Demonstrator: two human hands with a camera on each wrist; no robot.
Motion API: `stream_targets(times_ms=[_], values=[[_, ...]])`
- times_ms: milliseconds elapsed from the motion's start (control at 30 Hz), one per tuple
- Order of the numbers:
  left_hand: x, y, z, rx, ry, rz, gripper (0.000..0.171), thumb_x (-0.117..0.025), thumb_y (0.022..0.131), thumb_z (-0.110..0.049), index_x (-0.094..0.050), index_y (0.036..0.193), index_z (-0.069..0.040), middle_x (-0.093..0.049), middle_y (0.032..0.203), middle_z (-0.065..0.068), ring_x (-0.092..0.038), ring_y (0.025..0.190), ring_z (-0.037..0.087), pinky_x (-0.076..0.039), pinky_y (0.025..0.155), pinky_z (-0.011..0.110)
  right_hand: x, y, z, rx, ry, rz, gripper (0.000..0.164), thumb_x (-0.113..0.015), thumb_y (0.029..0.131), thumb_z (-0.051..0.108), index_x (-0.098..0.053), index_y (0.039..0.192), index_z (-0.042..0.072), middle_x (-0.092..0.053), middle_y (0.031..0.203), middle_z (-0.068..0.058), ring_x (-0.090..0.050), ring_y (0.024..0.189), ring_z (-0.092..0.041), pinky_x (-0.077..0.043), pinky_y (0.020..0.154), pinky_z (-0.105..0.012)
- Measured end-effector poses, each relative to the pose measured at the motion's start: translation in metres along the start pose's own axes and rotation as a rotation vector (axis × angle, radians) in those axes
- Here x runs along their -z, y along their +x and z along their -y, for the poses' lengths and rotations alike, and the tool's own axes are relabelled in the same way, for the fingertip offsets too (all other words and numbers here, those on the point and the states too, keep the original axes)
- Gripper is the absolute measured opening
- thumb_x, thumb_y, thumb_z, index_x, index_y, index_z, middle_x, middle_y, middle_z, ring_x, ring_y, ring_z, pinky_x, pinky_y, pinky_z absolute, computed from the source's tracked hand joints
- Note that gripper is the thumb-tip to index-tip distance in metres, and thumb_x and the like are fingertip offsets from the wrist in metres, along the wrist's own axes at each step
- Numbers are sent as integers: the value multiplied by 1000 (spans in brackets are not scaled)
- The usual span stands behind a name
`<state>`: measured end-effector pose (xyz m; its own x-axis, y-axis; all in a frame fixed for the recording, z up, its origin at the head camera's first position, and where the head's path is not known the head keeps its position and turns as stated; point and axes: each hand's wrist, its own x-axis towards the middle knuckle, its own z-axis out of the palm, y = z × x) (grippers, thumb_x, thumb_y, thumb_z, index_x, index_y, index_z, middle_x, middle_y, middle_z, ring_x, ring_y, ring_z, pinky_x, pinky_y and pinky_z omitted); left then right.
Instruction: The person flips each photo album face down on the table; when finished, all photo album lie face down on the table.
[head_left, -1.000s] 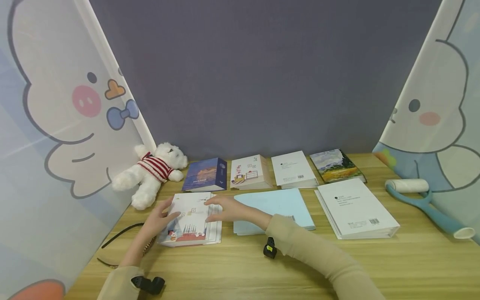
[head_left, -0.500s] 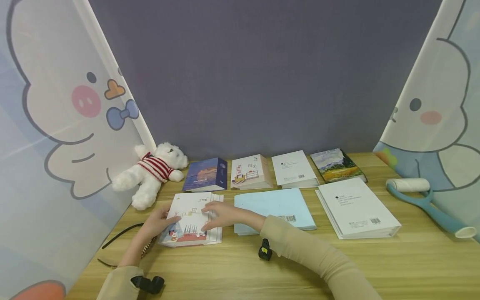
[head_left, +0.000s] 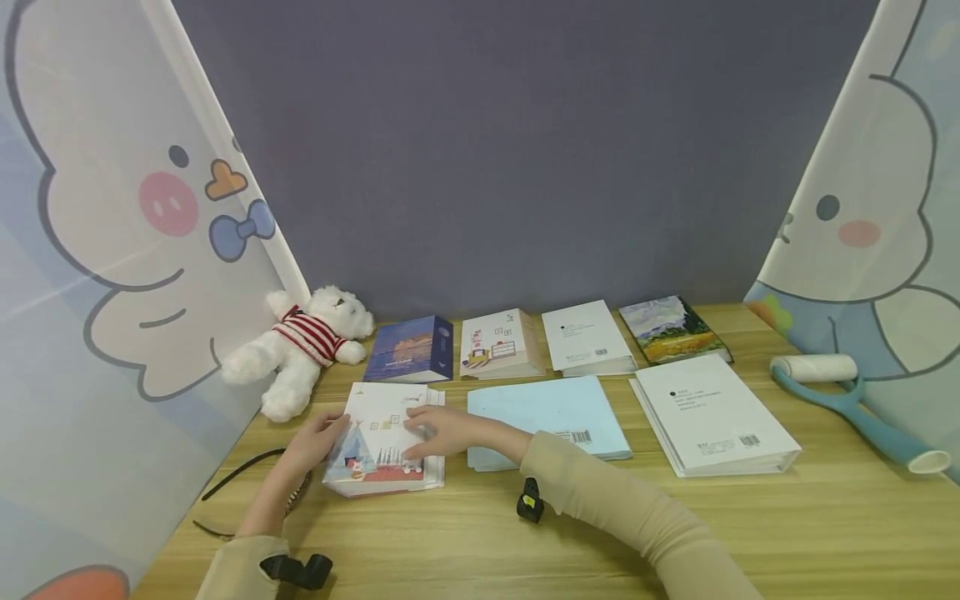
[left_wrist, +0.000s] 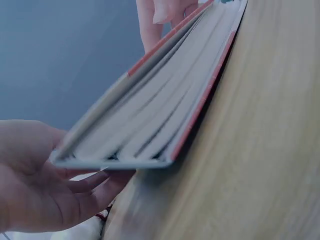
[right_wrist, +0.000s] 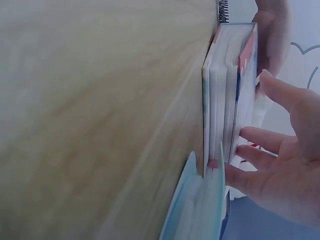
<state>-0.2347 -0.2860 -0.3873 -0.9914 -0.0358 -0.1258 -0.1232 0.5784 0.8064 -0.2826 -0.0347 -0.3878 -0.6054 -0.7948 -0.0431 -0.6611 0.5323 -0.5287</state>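
Note:
A thick photo album [head_left: 375,404] with a tent and trees on its white cover lies at the left of the table. In the left wrist view, its spine end shows bundled leaves between the covers [left_wrist: 150,115]. My left hand [head_left: 311,443] rests against its spine side, fingers along the spine and thumb by the cover's edge. From the other side, my right hand [head_left: 450,431] reaches over the album. The right wrist view shows some fingers touching the page edge, the thumb spread away above the cover. The lower left fingertips are partly hidden.
Behind lie a blue book [head_left: 405,346], an illustrated one [head_left: 495,337], a white one [head_left: 588,337] and a landscape-painting one [head_left: 671,329]. A light-blue album [head_left: 547,412] and white album [head_left: 712,412] sit right. Nearby are a teddy bear [head_left: 315,333], headband [head_left: 240,471] and lint roller [head_left: 847,400].
The album's upper cover has shifted slightly right, more over the lower part. My left thumb has drawn back from the cover to its edge. My right hand has moved slightly left.

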Motion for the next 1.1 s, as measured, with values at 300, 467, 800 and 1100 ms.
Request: stream_targets(times_ms=[300, 467, 800, 1100], values=[[2, -3, -8, -19, -190, 57, 60, -31, 102, -39, -16, 149, -4, -45, 125, 21, -57, 89, 11, -51, 75, 25, 1, 3, -3, 62, 19, -56, 57, -59, 92, 38, -46, 140, 11, -31, 152, -7, -28, 140, -24, -30, 113, -38], [7, -4, -13, -16, -270, 97, 57, -29, 103, -34, -7, 153, -15, -56, 96, 7, -62, 71, 11, -55, 64, 31, -1, 5, 0, 54, 65, -77, 55, -59, 91, 38, -47, 139, 13, -29, 153, -6, -28, 140, -25, -30, 113, -42], [18, -8, -22, -92, -376, 184, 57, -14, 103, -44, 3, 152, -22, -53, 110, 0, -59, 90, 7, -52, 78, 30, -1, 10, 17, 65, -25, -188, 54, -64, 89, 32, -51, 135, 7, -38, 148, -10, -35, 137, -25, -30, 113, -34], [14, -11, -30, -149, -351, 100, 63, -21, 102, -47, -18, 150, -6, -53, 119, 3, -56, 96, 2, -50, 82, 25, 8, 11, 30, 75, 144, -263, 57, -68, 86, 25, -49, 137, 9, -43, 144, -7, -38, 134, -22, -36, 109, -31]])
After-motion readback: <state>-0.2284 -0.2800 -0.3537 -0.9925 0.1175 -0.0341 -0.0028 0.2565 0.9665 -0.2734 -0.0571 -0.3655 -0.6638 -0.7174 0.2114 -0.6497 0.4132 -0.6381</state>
